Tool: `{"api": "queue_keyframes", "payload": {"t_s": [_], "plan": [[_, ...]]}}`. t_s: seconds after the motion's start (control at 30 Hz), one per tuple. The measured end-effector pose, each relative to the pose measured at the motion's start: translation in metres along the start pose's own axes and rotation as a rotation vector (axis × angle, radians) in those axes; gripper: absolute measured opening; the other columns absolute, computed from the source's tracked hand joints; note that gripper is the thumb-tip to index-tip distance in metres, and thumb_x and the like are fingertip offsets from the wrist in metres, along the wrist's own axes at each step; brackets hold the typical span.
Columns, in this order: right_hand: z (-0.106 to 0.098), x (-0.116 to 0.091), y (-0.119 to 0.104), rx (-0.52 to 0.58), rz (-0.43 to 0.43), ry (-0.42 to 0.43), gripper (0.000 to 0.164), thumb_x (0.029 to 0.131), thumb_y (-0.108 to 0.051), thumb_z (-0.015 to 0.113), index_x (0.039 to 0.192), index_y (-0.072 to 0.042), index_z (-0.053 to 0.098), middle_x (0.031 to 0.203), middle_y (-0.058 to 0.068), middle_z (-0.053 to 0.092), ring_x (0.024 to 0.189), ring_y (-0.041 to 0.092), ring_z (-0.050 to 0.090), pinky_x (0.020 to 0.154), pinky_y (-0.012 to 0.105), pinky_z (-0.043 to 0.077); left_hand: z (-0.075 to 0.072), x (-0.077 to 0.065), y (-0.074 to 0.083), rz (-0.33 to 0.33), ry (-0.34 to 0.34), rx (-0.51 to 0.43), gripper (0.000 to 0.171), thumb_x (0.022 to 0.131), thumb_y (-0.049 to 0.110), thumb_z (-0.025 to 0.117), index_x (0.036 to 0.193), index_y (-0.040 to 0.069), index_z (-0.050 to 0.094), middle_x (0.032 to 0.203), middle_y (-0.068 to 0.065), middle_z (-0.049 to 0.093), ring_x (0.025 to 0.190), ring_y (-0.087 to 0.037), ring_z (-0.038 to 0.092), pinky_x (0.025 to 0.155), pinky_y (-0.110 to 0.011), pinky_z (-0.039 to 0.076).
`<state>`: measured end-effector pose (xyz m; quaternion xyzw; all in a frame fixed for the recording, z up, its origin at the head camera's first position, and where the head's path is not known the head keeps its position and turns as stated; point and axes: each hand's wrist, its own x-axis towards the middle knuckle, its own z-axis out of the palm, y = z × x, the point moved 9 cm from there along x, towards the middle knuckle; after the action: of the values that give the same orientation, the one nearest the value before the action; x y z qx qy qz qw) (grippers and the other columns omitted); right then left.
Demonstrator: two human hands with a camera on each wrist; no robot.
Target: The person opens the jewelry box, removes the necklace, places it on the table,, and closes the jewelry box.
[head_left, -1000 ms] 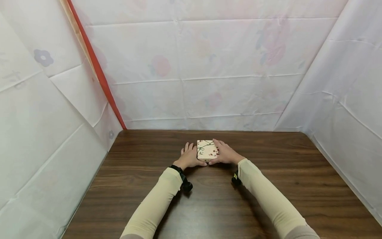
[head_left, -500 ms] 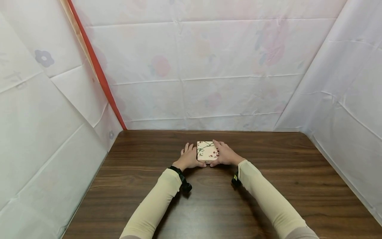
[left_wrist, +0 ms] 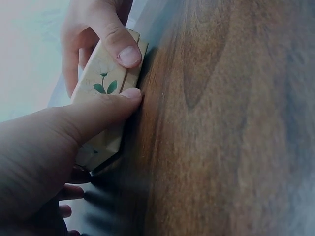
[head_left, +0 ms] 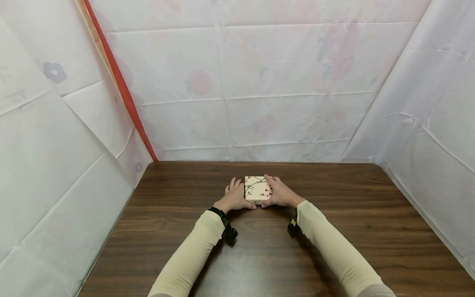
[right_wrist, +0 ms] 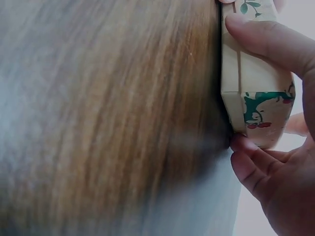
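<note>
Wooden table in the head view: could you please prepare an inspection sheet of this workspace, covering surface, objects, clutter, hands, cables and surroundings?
Surface: dark wood-grain table, light reflecting near the front.
Objects: one pale floral box, between the hands.
Clutter: nothing seen.
Left hand: at the box's left side, thumb on its near side.
Right hand: holds the box's right side, thumb on its near side.
Cables: nothing seen.
Surroundings: white patterned sheets behind and at both sides; red strip at back left.

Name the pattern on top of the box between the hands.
Box top: dark greenish branches with small red blossoms on cream; the head view shows it best.
</note>
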<state>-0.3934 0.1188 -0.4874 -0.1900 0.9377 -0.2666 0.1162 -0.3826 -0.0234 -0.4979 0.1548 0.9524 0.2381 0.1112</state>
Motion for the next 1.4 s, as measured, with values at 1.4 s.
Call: {"api": "queue_keyframes", "payload": {"t_s": [1.4], "plan": [[-0.007, -0.009, 0.002, 0.106, -0.087, 0.057, 0.116, 0.069, -0.043, 0.086, 0.156, -0.005, 0.019, 0.148, 0.025, 0.032, 0.13, 0.037, 0.042, 0.104, 0.054, 0.039, 0.006, 0.003, -0.009, 0.053, -0.018, -0.006, 0.115, 0.076, 0.054, 0.078, 0.157, 0.005, 0.012, 0.162, -0.018, 0.014, 0.152, -0.034, -0.001, 0.12, -0.056, 0.01]]}}
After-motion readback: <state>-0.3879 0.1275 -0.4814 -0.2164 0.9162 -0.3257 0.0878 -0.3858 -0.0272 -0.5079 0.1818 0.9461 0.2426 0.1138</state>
